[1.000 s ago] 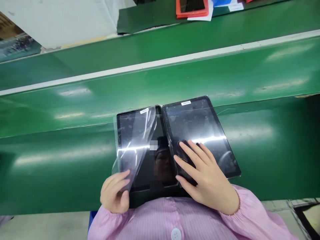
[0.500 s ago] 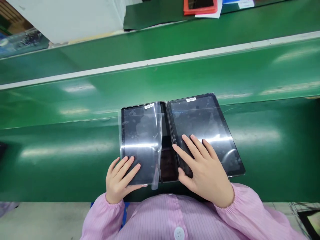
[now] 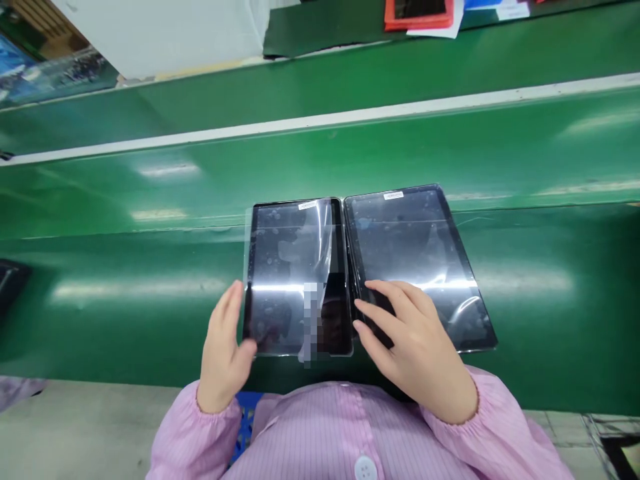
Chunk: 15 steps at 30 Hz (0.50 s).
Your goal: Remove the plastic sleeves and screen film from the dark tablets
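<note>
Left hand (image 3: 223, 347) at film-covered left tablet's (image 3: 285, 267) edge, right hand (image 3: 417, 350) on right tablet (image 3: 413, 240) — both on green bench (image 3: 125, 320)

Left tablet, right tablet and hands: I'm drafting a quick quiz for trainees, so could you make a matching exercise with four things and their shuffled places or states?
Things
1. Left hand
2. Red-edged item
3. Right hand
4. Left tablet

Places or states
A. Fingers spread over the lower left part of the right tablet
B. Partly covered by a creased clear film
C. At the left edge of the left tablet, near its lower corner
D. Near the top of the picture, on white paper

Pairs: 1-C, 2-D, 3-A, 4-B
</note>
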Available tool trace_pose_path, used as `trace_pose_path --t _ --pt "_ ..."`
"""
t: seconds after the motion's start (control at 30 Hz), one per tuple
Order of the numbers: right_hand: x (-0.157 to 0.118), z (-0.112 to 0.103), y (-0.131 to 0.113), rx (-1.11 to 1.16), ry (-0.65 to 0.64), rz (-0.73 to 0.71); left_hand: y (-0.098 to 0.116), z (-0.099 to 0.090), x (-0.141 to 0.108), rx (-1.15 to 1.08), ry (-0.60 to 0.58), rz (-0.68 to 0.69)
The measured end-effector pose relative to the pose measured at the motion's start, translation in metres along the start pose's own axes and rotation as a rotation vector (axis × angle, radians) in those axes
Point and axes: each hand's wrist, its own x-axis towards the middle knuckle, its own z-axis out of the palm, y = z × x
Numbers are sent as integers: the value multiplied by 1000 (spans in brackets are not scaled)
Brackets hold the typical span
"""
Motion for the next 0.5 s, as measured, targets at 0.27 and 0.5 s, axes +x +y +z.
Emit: trace_pose_path --t 0.27,0.5 --pt "-3 17 -30 -143 -105 65 26 3 37 -38 -4 -421" --pt "-8 23 -35 -1 -32 160 33 4 29 -212 228 -453"
